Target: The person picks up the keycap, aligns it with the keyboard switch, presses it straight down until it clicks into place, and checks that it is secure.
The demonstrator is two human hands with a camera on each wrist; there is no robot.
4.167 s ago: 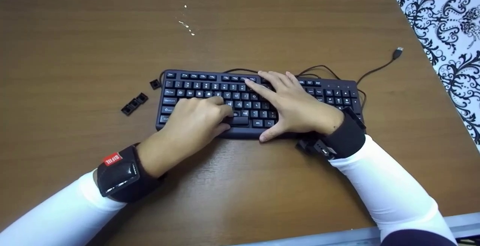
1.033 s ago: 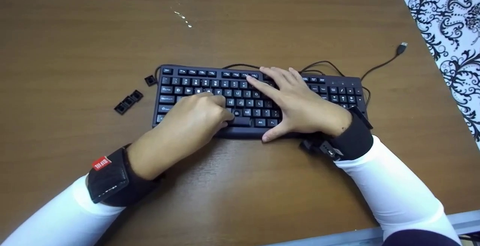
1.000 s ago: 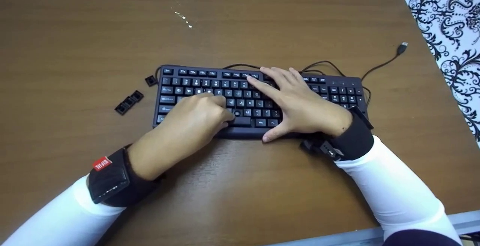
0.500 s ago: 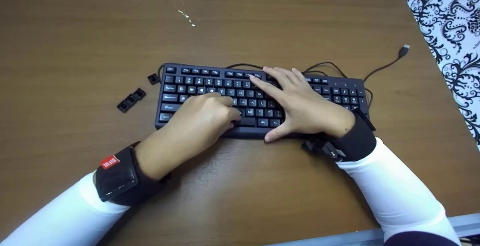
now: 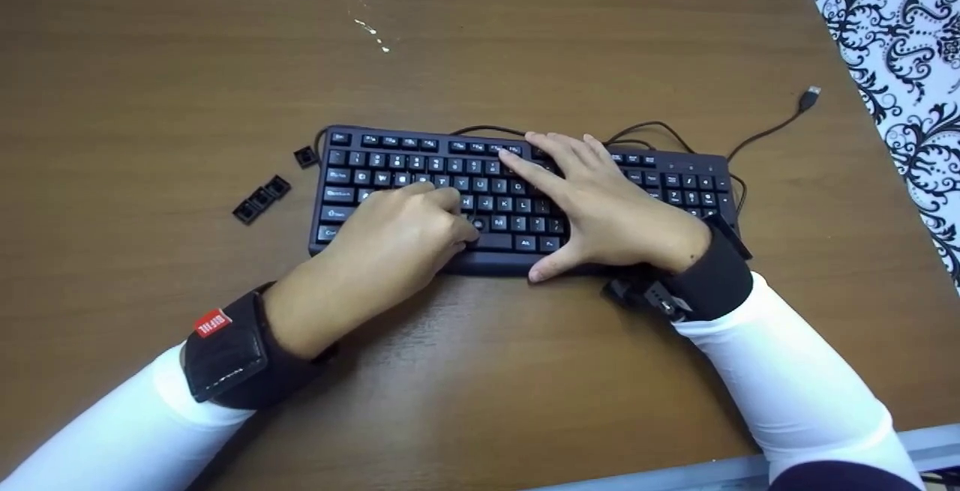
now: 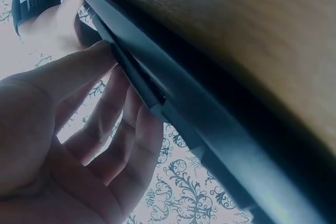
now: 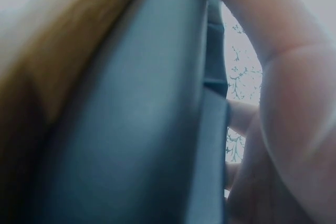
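Observation:
A black keyboard (image 5: 487,262) lies on the wooden table. My left hand (image 5: 405,232) curls over its lower middle keys. In the left wrist view, the thumb (image 6: 89,66) lies at the front edge of the space bar (image 6: 134,77), with the fingers (image 6: 144,140) behind it, pinching it. A gap shows between the bar and the keyboard's frame. Just behind the bar is a dark round key spot (image 5: 478,224) without a visible cap. My right hand (image 5: 592,202) rests spread across the keys right of the middle, its thumb on the keyboard's front edge.
Several loose keycaps lie left of the keyboard: one single cap (image 5: 305,156) and a row of caps (image 5: 262,199). The cable (image 5: 660,125) loops behind, ending in a USB plug (image 5: 809,98) at the right. Small pale marks (image 5: 371,30) dot the far tabletop.
The head view shifts slightly. Compared with the oldest frame, my left thumb is tucked further under the hand at the space bar. My right hand keeps its place on the keyboard.

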